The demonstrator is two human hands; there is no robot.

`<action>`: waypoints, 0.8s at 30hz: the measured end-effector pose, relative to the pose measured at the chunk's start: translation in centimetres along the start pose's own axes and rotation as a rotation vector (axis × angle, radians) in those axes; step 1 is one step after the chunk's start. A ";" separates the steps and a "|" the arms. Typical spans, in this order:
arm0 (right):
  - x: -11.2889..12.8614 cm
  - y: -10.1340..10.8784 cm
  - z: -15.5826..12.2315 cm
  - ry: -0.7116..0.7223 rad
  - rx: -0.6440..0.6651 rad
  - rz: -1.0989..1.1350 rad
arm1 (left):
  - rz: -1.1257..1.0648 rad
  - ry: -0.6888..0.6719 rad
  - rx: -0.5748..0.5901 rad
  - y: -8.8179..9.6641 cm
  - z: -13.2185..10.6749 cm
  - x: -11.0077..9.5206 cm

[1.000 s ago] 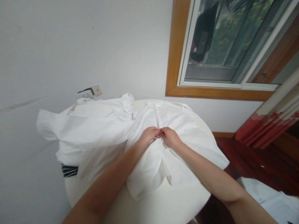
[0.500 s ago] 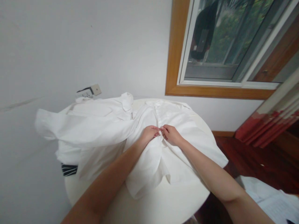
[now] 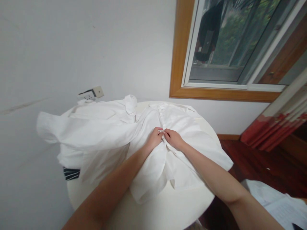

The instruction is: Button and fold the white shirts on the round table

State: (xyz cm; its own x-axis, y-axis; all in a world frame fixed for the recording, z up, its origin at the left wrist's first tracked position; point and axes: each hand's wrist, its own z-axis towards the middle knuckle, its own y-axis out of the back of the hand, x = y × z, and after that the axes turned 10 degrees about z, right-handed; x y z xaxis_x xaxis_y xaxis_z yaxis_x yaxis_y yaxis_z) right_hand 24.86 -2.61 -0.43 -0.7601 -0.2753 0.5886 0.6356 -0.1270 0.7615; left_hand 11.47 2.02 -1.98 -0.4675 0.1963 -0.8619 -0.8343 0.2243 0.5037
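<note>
A white shirt [image 3: 103, 132] is spread over a round cream table [image 3: 158, 214], one sleeve reaching out to the left. Along its front opening, my left hand [image 3: 155, 137] and my right hand [image 3: 173, 138] meet, fingertips almost touching. Both are closed in a pinch on the shirt's front edges. Whatever small part lies between the fingertips, perhaps a button, is too small to make out. Below the hands the two front panels part and hang loosely over the tabletop.
A dark striped cloth [image 3: 71, 174] pokes out at the table's left edge. Behind the table are a wall socket [image 3: 87, 95] and a wood-framed window [image 3: 182, 91]. A red and cream curtain [image 3: 266, 134] hangs right. White papers or cloth [image 3: 275, 199] lie lower right.
My fingers have shifted slightly where they meet at the shirt's front, the left index finger now lifted a little. The shirt lies as before.
</note>
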 end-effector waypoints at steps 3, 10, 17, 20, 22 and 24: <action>-1.0 -0.7 0.6 -0.100 -0.053 0.234 | 0.151 -0.158 -0.055 0.0 -0.5 -0.4; -1.0 -1.3 0.7 -0.273 -0.194 0.737 | 0.235 -0.353 -0.148 0.3 -1.5 -1.6; -2.0 -1.1 0.9 -0.258 -0.086 0.755 | 0.072 -0.404 0.021 0.5 -0.5 0.2; -2.6 -0.8 0.8 -0.220 -0.029 0.625 | 0.025 -0.374 0.079 0.9 -0.1 0.9; -2.5 0.1 0.5 -0.203 0.045 0.590 | 0.046 -0.318 0.117 1.6 -0.1 0.8; -2.1 1.7 0.0 -0.183 0.156 0.594 | 0.139 -0.262 0.177 2.6 -0.3 0.0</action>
State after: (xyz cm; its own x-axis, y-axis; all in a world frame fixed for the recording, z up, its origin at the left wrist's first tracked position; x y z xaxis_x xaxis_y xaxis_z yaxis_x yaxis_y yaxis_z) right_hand 27.51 -2.24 -0.35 -0.3036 -0.0870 0.9488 0.9391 0.1411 0.3134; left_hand 9.16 2.30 -0.69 -0.4630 0.4698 -0.7517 -0.6938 0.3357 0.6371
